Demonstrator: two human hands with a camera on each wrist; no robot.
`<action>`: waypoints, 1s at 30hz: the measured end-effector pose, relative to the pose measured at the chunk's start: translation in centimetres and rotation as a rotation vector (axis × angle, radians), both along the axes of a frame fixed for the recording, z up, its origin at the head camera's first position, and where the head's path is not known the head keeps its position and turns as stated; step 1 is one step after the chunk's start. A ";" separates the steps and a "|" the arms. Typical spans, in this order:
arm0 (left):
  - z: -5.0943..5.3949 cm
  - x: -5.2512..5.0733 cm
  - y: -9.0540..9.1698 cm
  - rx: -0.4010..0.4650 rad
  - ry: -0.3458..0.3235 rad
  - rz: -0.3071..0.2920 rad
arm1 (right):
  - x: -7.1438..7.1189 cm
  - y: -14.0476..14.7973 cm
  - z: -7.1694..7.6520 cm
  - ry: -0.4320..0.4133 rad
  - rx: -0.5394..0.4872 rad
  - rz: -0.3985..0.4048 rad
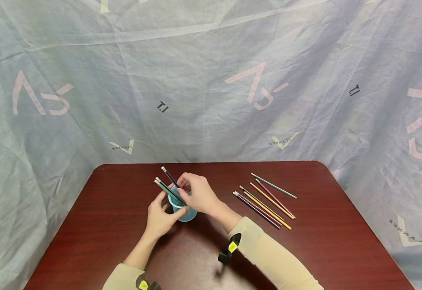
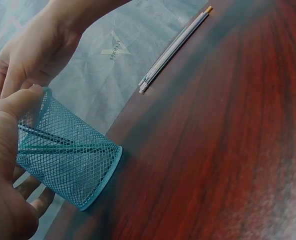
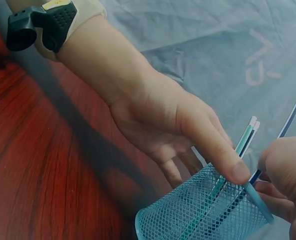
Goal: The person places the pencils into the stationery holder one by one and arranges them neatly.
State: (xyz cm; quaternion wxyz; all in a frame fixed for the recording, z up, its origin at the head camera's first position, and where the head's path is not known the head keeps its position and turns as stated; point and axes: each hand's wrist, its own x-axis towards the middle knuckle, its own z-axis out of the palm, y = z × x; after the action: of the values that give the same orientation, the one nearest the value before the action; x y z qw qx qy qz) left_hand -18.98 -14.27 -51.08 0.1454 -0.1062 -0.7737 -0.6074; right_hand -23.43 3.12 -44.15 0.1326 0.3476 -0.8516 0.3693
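The left hand (image 1: 159, 216) grips a round blue mesh cup (image 1: 187, 216); the right hand (image 1: 201, 195) pinches a slim navy pencil (image 1: 169, 175), tilted toward eleven o'clock. Slackening could tip the cup.

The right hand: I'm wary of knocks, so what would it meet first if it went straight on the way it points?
The right hand would probably meet the mesh cup first, at its rim; depth is unclear, so the pencils leaning in it might come sooner.

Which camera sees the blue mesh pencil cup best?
The left wrist view: the mesh pencil cup looks big, its base plain. The head view shows it small, partly covered; the right wrist view crops its base.
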 end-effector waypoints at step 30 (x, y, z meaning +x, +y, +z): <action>0.2 0.2 -0.1 -0.016 0.012 -0.004 | -0.4 -1.8 0.6 -0.043 0.361 -0.093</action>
State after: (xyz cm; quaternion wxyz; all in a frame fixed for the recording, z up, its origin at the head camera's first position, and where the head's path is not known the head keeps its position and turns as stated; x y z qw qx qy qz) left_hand -18.78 -14.38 -50.84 0.1482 -0.1125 -0.7775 -0.6007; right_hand -23.82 1.37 -43.54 0.0668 0.3179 -0.9218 0.2114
